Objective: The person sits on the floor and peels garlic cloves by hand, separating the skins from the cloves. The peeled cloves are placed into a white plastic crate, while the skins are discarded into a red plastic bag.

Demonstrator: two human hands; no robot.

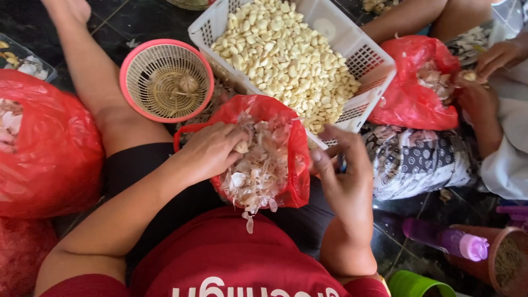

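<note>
My left hand (212, 149) pinches a garlic clove (241, 147) over a red plastic bag (291, 165) full of papery garlic skins (258, 168) resting on my lap. To the right of the bag, my right hand (344, 170) is closed on a small knife (342, 163) with a dark handle, most of it hidden by the fingers. Just beyond the bag stands a white plastic crate (366, 52) heaped with peeled garlic cloves (286, 52).
A pink round basket (126, 69) with one garlic bulb (188, 83) sits at upper left. Another person's hands (489, 66) work over a second red bag (410, 102) at right. A big red bag (49, 159) is on the left, a purple bottle (445, 239) at lower right.
</note>
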